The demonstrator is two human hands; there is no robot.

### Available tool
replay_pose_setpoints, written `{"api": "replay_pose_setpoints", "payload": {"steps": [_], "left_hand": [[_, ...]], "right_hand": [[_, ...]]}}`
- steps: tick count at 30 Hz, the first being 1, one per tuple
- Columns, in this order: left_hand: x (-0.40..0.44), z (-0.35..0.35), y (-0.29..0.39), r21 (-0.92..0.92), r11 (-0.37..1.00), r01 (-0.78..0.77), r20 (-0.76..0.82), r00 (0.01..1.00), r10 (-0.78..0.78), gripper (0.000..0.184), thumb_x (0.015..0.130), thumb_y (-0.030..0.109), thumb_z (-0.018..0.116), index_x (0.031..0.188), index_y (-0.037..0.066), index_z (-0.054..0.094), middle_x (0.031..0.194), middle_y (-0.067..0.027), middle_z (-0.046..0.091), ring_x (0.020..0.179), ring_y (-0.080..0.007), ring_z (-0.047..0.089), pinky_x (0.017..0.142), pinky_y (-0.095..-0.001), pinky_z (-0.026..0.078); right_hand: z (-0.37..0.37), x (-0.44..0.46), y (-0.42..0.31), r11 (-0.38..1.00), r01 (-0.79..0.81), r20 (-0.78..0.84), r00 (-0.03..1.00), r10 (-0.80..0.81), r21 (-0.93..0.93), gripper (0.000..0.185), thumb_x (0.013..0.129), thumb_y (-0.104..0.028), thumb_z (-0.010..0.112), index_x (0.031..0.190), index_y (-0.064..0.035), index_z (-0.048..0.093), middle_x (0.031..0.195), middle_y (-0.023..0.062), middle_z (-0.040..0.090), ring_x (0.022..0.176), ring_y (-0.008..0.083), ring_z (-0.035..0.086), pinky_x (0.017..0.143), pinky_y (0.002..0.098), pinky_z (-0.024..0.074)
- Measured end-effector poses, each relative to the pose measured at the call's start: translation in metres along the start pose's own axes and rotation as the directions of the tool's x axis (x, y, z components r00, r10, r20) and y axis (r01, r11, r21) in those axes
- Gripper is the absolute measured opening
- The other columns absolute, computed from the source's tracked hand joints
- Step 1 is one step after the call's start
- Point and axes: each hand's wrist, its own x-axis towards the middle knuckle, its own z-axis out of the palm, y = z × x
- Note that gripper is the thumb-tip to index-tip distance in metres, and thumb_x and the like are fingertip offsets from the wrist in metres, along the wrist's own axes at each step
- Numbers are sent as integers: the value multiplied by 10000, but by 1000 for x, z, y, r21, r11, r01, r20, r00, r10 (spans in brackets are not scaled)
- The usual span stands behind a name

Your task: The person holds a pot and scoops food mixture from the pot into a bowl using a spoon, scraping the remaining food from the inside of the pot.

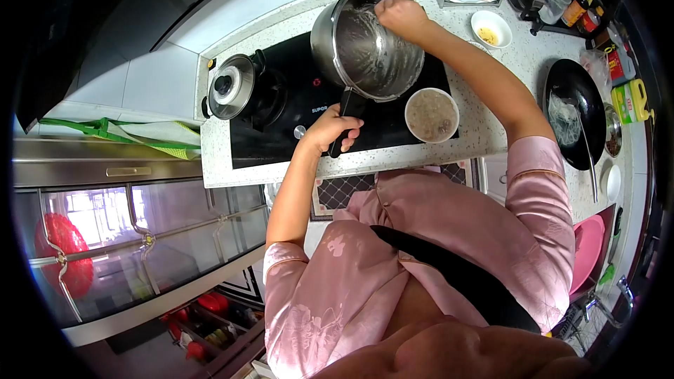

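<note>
A large steel pressure cooker pot (328, 35) is tilted on the black stove (281, 142), its open mouth facing me. Streaks of pale, starchy residue coat the inside. My left hand (330, 130) is closed around the pot's black handle (351, 104). At the upper right of the mouth, my right hand (403, 17) is a closed fist, fingers curled down over the inside; what it holds, if anything, is hidden. Just right of the handle stands a white bowl (432, 116) filled with greyish-brown porridge-like food.
A lidded steel pot (233, 88) sits on the left burner. On the right counter are a small white bowl (491, 29) with yellow bits and a black wok (572, 116) with a long-handled utensil. Bottles (583, 8) crowd the far right corner. A pink basin (587, 251) lies lower right.
</note>
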Motion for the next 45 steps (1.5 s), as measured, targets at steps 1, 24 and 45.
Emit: {"api": "replay_pose_setpoints", "payload": {"steps": [1, 24, 45], "left_hand": [[0, 0, -1, 10, 1000, -6, -4, 1000, 6, 145, 811, 0, 605, 831, 16, 462, 579, -80, 511, 398, -137, 460, 346, -275, 346], [2, -2, -1, 4, 1000, -14, 31, 999, 14, 167, 811, -3, 604, 808, 33, 440, 572, -65, 501, 390, -130, 448, 327, -276, 330], [0, 1, 0, 47, 999, -3, -7, 1000, 3, 163, 803, 26, 608, 844, 25, 450, 573, -71, 498, 397, -139, 447, 350, -285, 334]], "right_hand": [[3, -1, -2, 1000, 2, 1, 1000, -2, 3, 110, 724, -94, 582, 778, -5, 617, 710, 140, 657, 670, 257, 667, 568, 313, 549], [13, 0, 4, 994, 103, -13, 995, -103, -34, 108, 739, -113, 566, 802, -28, 587, 744, 111, 643, 699, 240, 656, 537, 313, 541], [-1, -59, -40, 746, -288, 434, 901, -1, 600, 113, 700, -58, 565, 711, 27, 638, 730, 231, 648, 688, 397, 647, 653, 449, 519]]}}
